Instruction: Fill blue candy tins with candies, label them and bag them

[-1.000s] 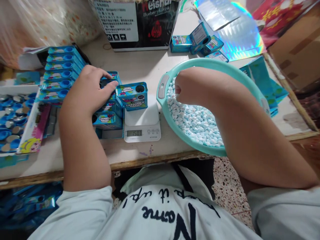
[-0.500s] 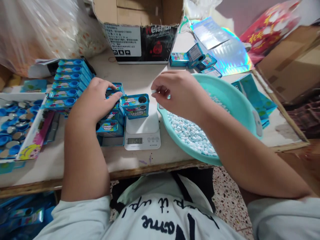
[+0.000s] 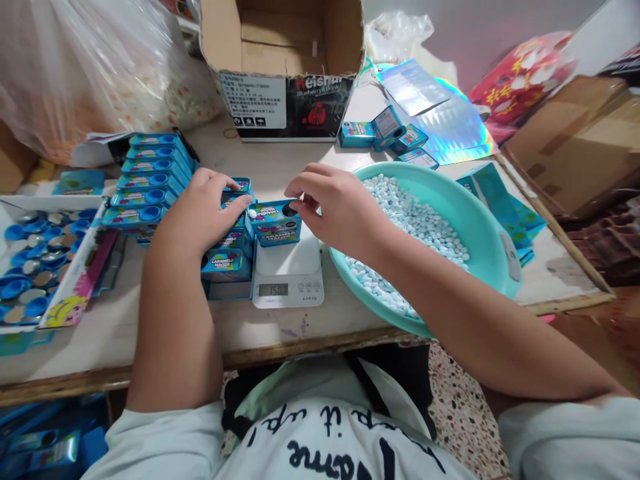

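Observation:
A blue candy box (image 3: 277,233) stands upright on the white kitchen scale (image 3: 289,291), its round top hole facing up. My right hand (image 3: 337,210) is above its right end, fingertips pinched at the hole; whatever they hold is hidden. A small white piece (image 3: 253,213) shows on the box's left top corner. My left hand (image 3: 200,210) rests over a row of similar boxes (image 3: 226,263) left of the scale, thumb and fingers apart. Right of the scale, a turquoise basin (image 3: 493,267) holds many pale blue and white candies (image 3: 425,223), partly covered by my right forearm.
Capped blue boxes (image 3: 145,180) line up at the left, beside a tray of blue and silver caps (image 3: 35,267). An open carton (image 3: 283,100) stands at the back. Several loose boxes (image 3: 385,130) lie near a shiny silver sheet (image 3: 440,120). Blue packaging (image 3: 505,207) sits behind the basin.
My right hand has come out of the basin, holding a small white candy midway, and moved left to the box on the scale. The left hand stays over the boxes. The view has shifted.

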Demonstrator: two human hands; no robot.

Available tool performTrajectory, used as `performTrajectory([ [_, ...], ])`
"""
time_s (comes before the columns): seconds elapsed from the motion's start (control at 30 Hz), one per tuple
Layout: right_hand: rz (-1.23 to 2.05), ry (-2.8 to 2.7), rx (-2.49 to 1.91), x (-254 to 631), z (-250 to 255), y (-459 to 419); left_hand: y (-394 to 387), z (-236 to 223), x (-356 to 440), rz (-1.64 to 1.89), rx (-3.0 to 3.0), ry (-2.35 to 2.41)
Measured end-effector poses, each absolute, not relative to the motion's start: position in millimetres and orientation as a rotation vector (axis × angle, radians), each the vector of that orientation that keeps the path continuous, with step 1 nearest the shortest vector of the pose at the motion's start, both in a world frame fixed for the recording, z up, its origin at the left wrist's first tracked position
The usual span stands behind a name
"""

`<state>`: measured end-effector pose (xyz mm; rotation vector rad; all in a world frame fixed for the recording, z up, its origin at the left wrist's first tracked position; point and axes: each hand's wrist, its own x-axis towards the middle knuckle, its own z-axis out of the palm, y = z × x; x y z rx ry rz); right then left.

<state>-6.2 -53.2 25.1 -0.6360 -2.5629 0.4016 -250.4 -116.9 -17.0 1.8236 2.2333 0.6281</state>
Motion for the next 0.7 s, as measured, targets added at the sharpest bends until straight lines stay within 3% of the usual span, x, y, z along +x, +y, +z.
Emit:
performTrajectory([
  [0.43,0.349,-2.566,-0.955,24,61,-44,-128,5,-238,0.835,1.994,2.132],
  [0.7,0.306,-2.526,-0.915,33,73,-45,-133,13,-221,0.915,2.125,1.989],
])
